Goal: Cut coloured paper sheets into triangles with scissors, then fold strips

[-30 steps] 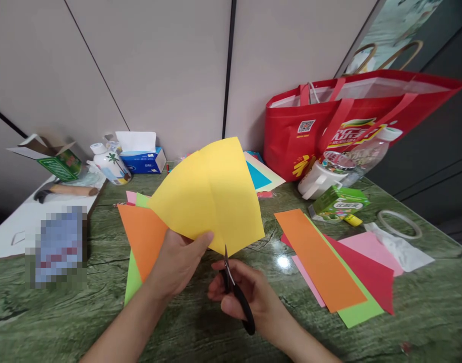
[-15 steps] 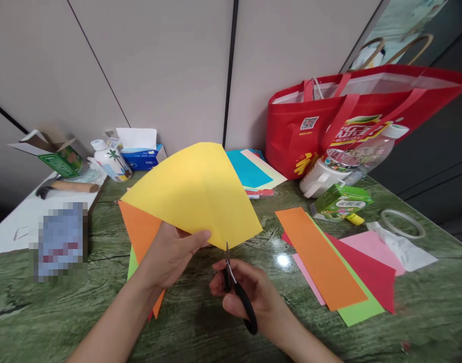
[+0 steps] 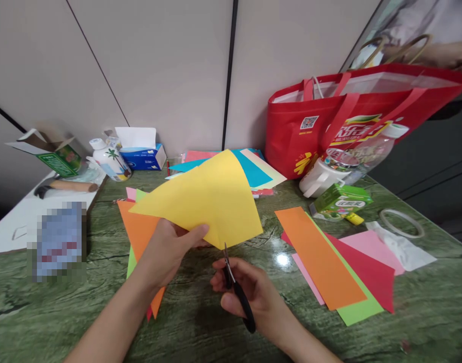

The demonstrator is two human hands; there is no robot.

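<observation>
A curved sheet of yellow paper (image 3: 212, 194) is gripped along its near edge by my left hand (image 3: 174, 247), thumb on top and the other fingers hidden beneath. My right hand (image 3: 253, 290) is closed around the black handles of a pair of scissors (image 3: 240, 297). The blade tips meet the near corner of the yellow paper. Below and left of the paper, my left hand and forearm partly cover orange paper (image 3: 134, 224) and other coloured pieces on the table.
On the right lie cut orange strips (image 3: 322, 257) over green, red and pink paper. Behind them stand a green carton (image 3: 342, 201), a white mug (image 3: 322, 179) and a red bag (image 3: 310, 116). A hammer (image 3: 72, 185), bottle (image 3: 110, 161) and tissue box (image 3: 143, 156) are at left.
The yellow paper's far edge has dipped and bent, uncovering more of the coloured sheets behind. Both hands stay nearly in place. A person's arm has appeared at the upper right.
</observation>
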